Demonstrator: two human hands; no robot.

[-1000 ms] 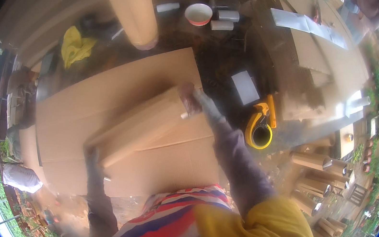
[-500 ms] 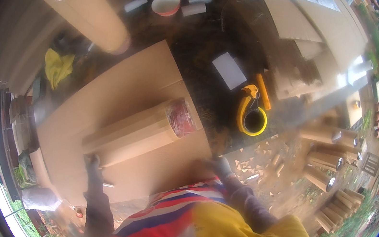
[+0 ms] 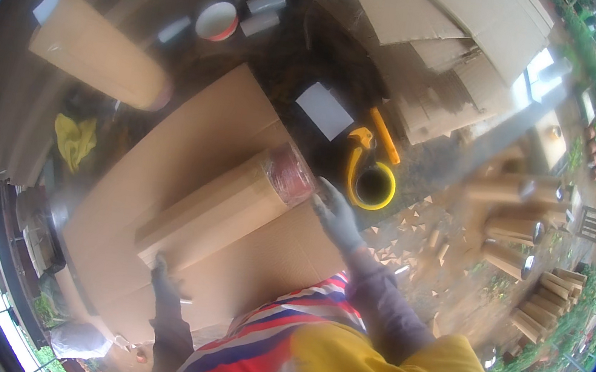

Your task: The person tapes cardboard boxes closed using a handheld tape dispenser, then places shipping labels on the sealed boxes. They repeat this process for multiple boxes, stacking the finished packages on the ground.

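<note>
"Where are the hands on your feed?"

"Apart. In the head view, my only one, the left hand (image 3: 161, 270) is at the near corner of a cardboard tube (image 3: 207, 207), seemingly touching; whether its fingers clamp, I can't tell. The right hand (image 3: 337, 216) is spread beside the tube's red, film-covered end (image 3: 290, 176), fingertips at its edge, not closed around it."

"And the tube itself?"

"Lying aslant between the hands, on a big flat cardboard sheet (image 3: 206, 131) that reaches beyond both."

"How far along would you call it?"

"I'd judge the tube's long sides done: cardboard goes round them. The red end by the right hand shows uncovered. The sheet beneath lies flat, not folded round anything. The far end, by the left hand, I can't make out, so I won't swear to what's left there."

"Anything close by?"

"Just beyond the right hand, a yellow tape dispenser (image 3: 354, 167), in neither hand. Well past the left, another cardboard-covered tube (image 3: 99, 55)."
</note>
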